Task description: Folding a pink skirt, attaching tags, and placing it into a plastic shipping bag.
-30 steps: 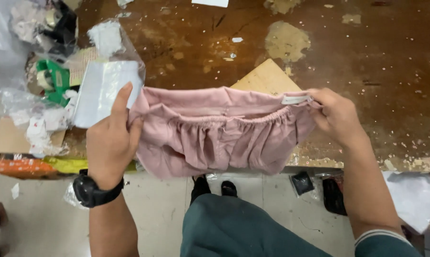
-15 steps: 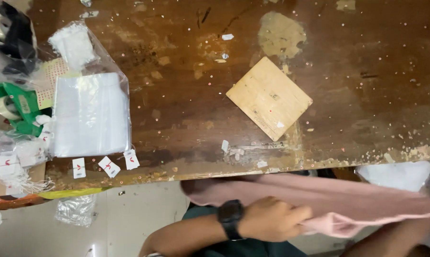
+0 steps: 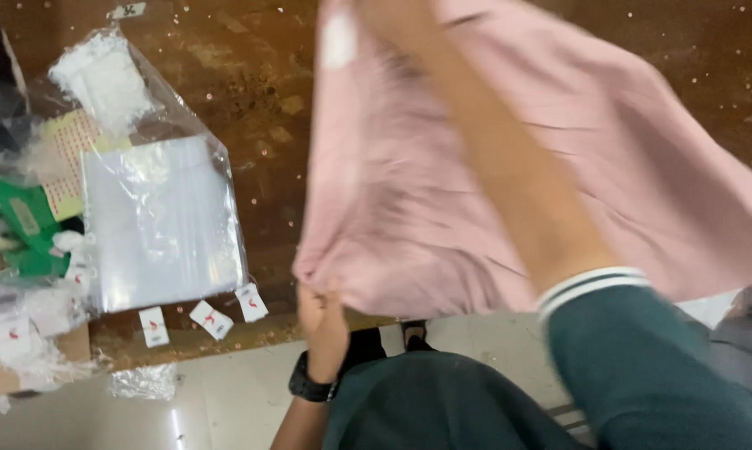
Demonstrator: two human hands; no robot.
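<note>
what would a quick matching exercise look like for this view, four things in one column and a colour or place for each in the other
Things:
1. garment
2. tape dispenser
3. wristwatch
4. small paper tags

Colour or place:
A. black, on the left wrist
B. green, at the left edge of the table
C. pink, held up over the table
D. white with red marks, near the table's front edge

Pairs: 1-C, 2-B, 3-A, 4-D. The left hand has a grip on the garment's lower corner; the right hand is hidden behind the cloth.
</note>
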